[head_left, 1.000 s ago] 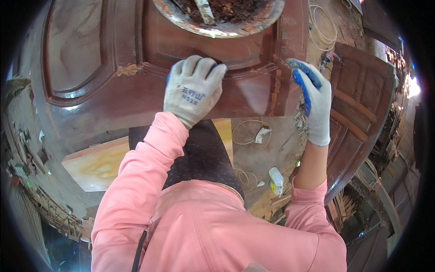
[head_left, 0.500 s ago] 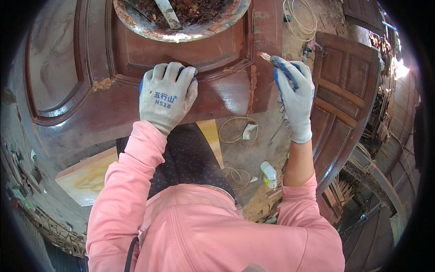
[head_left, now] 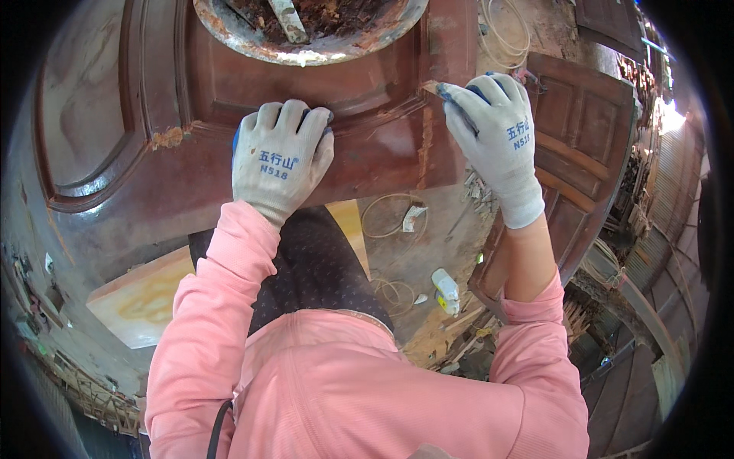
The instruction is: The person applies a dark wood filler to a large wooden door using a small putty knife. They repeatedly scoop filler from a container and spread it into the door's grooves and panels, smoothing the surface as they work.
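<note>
A reddish-brown panelled wooden door (head_left: 367, 164) lies in front of me, with light-brown filler patches (head_left: 168, 138) along its moulding and a filler strip (head_left: 425, 145) at the right. My left hand (head_left: 281, 157), in a white glove with blue palm, rests at its near part. The fingers curl under, and anything inside them is hidden. My right hand (head_left: 493, 126), gloved the same, is closed in a pinch on a small flat tool (head_left: 430, 87) with a brown-smeared tip. That tip is at the panel's right moulding; its handle is hidden in the glove.
On the door's far part stands a crusted round basin (head_left: 344, 58) of dark brown crumbly stuff, a flat stick (head_left: 289, 21) leaning in it. Another panelled door (head_left: 569, 153) is at the right. A white bottle (head_left: 445, 291), a hose (head_left: 505, 38) and scraps lie on the floor.
My right hand has come over the door's right edge, bringing the tool's tip left and slightly up to the moulding; its back now faces up. The left hand stays in place.
</note>
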The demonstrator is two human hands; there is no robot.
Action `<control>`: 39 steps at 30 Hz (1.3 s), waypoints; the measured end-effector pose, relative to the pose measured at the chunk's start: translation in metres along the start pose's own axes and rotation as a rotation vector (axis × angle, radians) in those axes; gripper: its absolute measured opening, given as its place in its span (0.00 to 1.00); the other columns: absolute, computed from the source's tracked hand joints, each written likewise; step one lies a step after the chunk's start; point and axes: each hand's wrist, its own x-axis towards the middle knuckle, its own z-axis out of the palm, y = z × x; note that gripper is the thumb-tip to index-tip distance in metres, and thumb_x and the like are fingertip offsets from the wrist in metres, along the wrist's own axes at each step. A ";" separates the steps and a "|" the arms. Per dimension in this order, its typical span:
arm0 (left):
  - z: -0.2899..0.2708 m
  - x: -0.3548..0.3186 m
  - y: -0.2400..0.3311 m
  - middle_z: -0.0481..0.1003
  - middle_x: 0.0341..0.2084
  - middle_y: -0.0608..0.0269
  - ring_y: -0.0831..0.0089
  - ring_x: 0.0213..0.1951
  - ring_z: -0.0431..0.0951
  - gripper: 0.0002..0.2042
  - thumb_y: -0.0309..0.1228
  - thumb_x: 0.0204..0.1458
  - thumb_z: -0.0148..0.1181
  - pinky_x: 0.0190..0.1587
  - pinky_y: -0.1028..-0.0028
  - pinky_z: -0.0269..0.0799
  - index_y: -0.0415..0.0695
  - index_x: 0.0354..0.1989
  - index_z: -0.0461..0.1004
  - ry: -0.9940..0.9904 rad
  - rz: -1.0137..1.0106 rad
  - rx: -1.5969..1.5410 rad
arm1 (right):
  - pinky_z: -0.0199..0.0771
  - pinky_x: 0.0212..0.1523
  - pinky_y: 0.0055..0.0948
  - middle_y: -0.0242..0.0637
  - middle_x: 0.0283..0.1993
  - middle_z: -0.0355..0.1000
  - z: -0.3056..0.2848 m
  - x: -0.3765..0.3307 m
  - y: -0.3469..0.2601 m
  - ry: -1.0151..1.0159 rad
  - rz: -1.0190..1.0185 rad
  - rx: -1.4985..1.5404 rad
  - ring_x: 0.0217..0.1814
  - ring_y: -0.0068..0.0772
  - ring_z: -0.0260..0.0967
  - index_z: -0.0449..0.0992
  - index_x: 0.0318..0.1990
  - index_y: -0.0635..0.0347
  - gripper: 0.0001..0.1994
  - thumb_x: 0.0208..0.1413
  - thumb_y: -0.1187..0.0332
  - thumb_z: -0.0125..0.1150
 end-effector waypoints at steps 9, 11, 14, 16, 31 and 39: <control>-0.002 0.001 0.002 0.75 0.42 0.63 0.58 0.47 0.75 0.12 0.35 0.56 0.64 0.50 0.57 0.70 0.52 0.49 0.78 -0.015 -0.003 -0.012 | 0.70 0.47 0.40 0.37 0.36 0.73 0.030 -0.040 -0.026 0.171 0.534 0.371 0.43 0.42 0.68 0.86 0.49 0.58 0.12 0.58 0.71 0.68; -0.002 0.002 0.003 0.75 0.43 0.63 0.58 0.48 0.75 0.13 0.35 0.57 0.64 0.51 0.57 0.70 0.52 0.49 0.78 -0.022 0.000 -0.005 | 0.71 0.47 0.40 0.36 0.36 0.73 0.040 -0.049 -0.037 0.226 0.570 0.332 0.43 0.42 0.69 0.86 0.49 0.57 0.12 0.57 0.72 0.68; 0.000 0.001 0.001 0.75 0.44 0.62 0.57 0.48 0.75 0.13 0.36 0.57 0.64 0.51 0.57 0.70 0.52 0.50 0.78 -0.019 0.008 0.005 | 0.71 0.48 0.40 0.36 0.38 0.73 0.058 -0.058 -0.053 0.335 0.623 0.321 0.44 0.41 0.69 0.86 0.50 0.57 0.13 0.57 0.73 0.69; 0.001 0.000 0.000 0.75 0.45 0.62 0.57 0.49 0.75 0.14 0.36 0.58 0.63 0.51 0.56 0.70 0.52 0.51 0.78 -0.030 0.004 0.022 | 0.71 0.49 0.40 0.38 0.40 0.73 0.066 -0.059 -0.065 0.374 0.642 0.300 0.45 0.43 0.69 0.85 0.51 0.56 0.14 0.56 0.74 0.70; 0.001 0.000 -0.001 0.75 0.47 0.62 0.57 0.50 0.74 0.15 0.37 0.59 0.62 0.52 0.56 0.69 0.52 0.54 0.77 -0.035 0.033 0.066 | 0.73 0.58 0.48 0.37 0.42 0.74 0.099 -0.067 -0.084 0.504 0.579 0.167 0.50 0.48 0.70 0.84 0.50 0.55 0.16 0.53 0.75 0.71; 0.004 -0.001 -0.003 0.75 0.46 0.62 0.58 0.49 0.74 0.14 0.37 0.59 0.62 0.52 0.57 0.69 0.52 0.53 0.77 -0.028 0.041 0.060 | 0.73 0.57 0.48 0.38 0.44 0.74 0.102 -0.079 -0.072 0.442 0.493 0.142 0.50 0.50 0.71 0.83 0.45 0.56 0.13 0.51 0.74 0.72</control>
